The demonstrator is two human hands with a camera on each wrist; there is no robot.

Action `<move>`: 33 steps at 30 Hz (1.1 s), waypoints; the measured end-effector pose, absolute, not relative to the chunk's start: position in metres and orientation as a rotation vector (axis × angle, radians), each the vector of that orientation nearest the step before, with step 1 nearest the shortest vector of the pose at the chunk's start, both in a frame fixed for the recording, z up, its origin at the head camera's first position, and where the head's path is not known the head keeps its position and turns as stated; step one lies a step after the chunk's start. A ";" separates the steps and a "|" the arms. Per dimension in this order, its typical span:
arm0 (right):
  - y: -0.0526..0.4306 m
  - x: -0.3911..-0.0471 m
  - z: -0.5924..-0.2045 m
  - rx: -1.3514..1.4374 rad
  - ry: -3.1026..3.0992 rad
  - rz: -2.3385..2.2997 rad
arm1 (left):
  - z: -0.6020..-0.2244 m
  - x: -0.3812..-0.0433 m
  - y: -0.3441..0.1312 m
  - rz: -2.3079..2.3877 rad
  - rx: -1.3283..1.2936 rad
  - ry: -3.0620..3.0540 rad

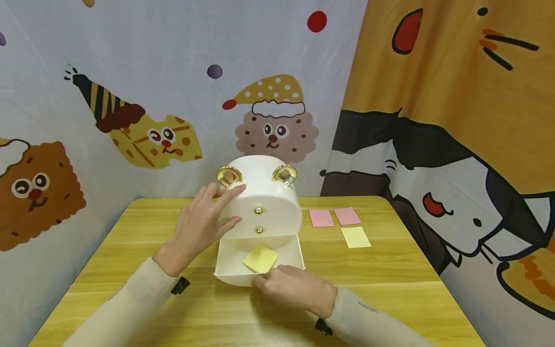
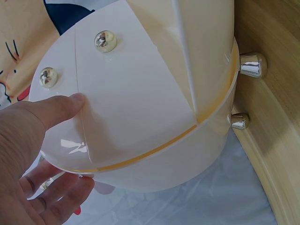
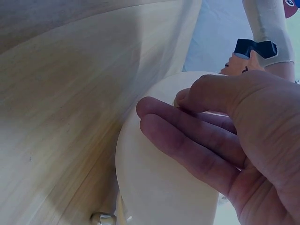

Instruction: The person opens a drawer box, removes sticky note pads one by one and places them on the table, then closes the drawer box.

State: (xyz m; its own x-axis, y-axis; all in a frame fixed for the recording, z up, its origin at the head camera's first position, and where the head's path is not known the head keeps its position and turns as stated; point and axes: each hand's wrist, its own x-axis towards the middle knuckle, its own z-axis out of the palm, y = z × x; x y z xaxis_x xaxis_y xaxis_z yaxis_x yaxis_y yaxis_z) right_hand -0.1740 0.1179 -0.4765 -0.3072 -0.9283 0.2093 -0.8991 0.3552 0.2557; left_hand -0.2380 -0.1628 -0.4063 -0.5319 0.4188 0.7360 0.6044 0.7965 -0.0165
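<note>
A white rounded desktop drawer box [image 1: 264, 212] with gold round ears stands on the table. Its lower drawer [image 1: 226, 253] is pulled out toward me, and a yellow sticky note pad [image 1: 260, 258] lies inside, turned at an angle. My left hand [image 1: 197, 221] holds the box at its left side; in the left wrist view, the thumb [image 2: 65, 107] presses the front face while the other fingers bend round the edge. At the drawer's front, my right hand [image 1: 297, 289] pinches a small knob [image 3: 176, 101], mostly hidden by thumb and fingers.
Two pink sticky notes [image 1: 321, 218] and a yellow sticky note [image 1: 355, 237] lie on the wooden table [image 1: 390, 289], right of the box. Two gold knobs [image 1: 258, 210] sit on the closed upper fronts. A printed curtain [image 1: 173, 58] hangs behind the table.
</note>
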 end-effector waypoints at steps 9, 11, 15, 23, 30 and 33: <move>0.119 -0.172 -0.475 1.617 -2.295 -0.115 | -0.406 -0.238 -0.163 -0.316 -0.754 -2.221; 0.119 -0.171 -0.474 1.620 -2.296 -0.119 | -0.406 -0.238 -0.163 -0.318 -0.752 -2.222; 0.119 -0.170 -0.473 1.623 -2.300 -0.129 | -0.406 -0.237 -0.163 -0.316 -0.750 -2.232; 0.119 -0.168 -0.472 1.608 -2.297 -0.129 | -0.404 -0.236 -0.163 -0.312 -0.745 -2.244; 0.121 -0.165 -0.472 1.622 -2.307 -0.132 | -0.403 -0.235 -0.163 -0.316 -0.741 -2.256; 0.121 -0.163 -0.472 1.630 -2.295 -0.129 | -0.404 -0.235 -0.163 -0.318 -0.739 -2.260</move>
State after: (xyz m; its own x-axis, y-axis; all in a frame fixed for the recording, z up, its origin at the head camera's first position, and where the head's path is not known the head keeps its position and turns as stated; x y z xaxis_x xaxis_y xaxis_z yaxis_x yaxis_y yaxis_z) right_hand -0.1635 0.1212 -0.4716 -0.2959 -0.9324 0.2075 -0.9034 0.3438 0.2565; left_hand -0.2350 -0.1628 -0.4035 -0.5718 0.4141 0.7082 0.5934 0.8049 0.0085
